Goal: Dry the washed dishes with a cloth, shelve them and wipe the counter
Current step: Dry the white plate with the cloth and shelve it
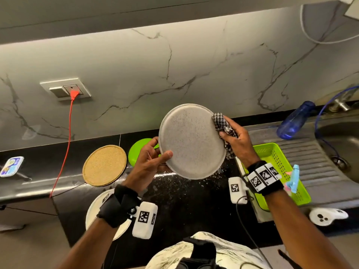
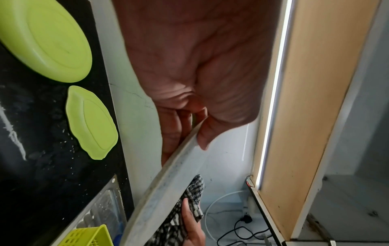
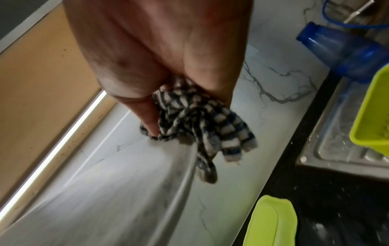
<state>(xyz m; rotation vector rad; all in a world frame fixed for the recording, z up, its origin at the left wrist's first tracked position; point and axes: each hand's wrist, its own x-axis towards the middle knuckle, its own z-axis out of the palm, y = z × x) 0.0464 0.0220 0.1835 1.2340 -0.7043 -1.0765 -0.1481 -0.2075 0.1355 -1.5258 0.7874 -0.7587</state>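
Nearest the body, the left hand [image 1: 149, 162] pinches the lower left rim of the speckled grey plate [image 1: 191, 141], thumb on the face and fingers curled behind, holding it tilted in the air above the wet black counter [image 1: 186, 200]. At the plate's far right edge the right hand [image 1: 238, 141] is bunched around the checked cloth [image 1: 221, 123], pressing it against the rim. To dry well, the plate should probably be turned a little at a time in the left hand while the cloth folds over the rim and works both faces, with the pinch firm, since a wet rim could slip. Beyond the hands, two green plates [image 2: 45, 39] lie on the counter against the marble wall, a cork mat [image 1: 104, 165] lies to the left, and the green basket [image 1: 279, 169] sits on the drainboard by the sink.
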